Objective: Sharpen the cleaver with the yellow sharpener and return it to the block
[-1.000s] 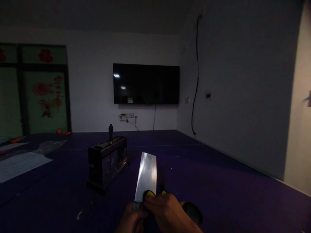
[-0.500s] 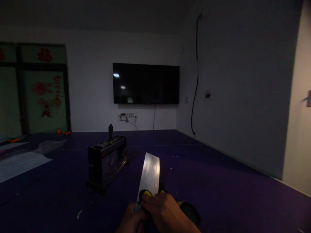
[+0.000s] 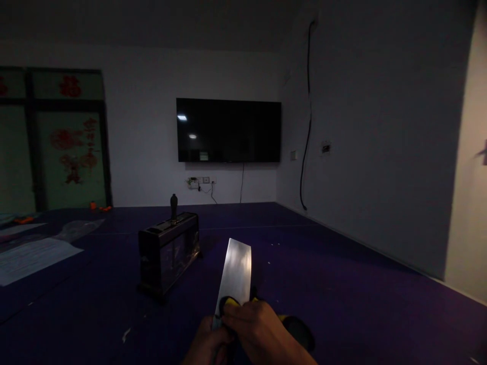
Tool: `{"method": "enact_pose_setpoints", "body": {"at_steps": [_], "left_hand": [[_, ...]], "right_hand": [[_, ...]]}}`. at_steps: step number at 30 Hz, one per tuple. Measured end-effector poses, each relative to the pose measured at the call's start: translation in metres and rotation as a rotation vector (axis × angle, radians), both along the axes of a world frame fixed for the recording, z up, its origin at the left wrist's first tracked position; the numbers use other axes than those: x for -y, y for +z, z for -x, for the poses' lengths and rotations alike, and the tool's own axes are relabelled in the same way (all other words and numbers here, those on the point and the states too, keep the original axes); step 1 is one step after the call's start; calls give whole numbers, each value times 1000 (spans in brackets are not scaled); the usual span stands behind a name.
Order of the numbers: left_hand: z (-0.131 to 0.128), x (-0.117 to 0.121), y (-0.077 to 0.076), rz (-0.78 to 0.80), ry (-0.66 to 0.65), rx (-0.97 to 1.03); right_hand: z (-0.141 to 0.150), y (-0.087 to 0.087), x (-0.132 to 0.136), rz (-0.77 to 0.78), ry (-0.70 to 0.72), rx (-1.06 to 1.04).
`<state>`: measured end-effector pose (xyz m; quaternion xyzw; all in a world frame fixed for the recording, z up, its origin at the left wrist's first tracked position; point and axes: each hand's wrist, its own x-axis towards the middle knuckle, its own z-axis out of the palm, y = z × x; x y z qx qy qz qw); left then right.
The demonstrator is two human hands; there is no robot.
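Note:
My left hand [image 3: 208, 342] is closed at the bottom of the view, around the handle end of a wide-bladed kitchen knife [image 3: 236, 268]. The blade points away from me and tilts slightly right. My right hand [image 3: 262, 329] is closed on a black-and-yellow tool [image 3: 230, 302] set against the blade near its handle end. The tool's kind is unclear; a rounded black-and-yellow part [image 3: 299, 332] shows right of that hand, perhaps belonging to it. My hands cover the knife's handle and much of the tool. A dark knife block [image 3: 167, 258] stands to the left, one black handle [image 3: 174, 207] rising from its top.
A purple surface [image 3: 342, 284] spreads around my hands, with small white scraps [image 3: 126, 334] on it. At left lie printed paper [image 3: 36, 258], clear plastic [image 3: 78, 229] and orange items [image 3: 104, 208]. A television [image 3: 228, 131] and a hanging black cable [image 3: 305, 152] are on the walls.

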<state>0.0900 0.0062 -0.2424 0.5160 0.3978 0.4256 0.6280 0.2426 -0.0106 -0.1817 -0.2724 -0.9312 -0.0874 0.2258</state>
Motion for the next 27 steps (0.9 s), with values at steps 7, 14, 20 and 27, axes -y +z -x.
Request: {"method": "enact_pose_setpoints", "body": {"at_steps": [7, 14, 20, 27], "left_hand": [[3, -3, 1, -12, -47, -100], [3, -1, 4, -9, -18, -103], [11, 3, 6, 0, 52, -27], [11, -1, 1, 26, 89, 72]], "right_hand": [[3, 0, -5, -7, -18, 12], [3, 12, 0, 39, -64, 74], [-4, 8, 0, 84, -53, 58], [-10, 7, -3, 90, -91, 70]]}}
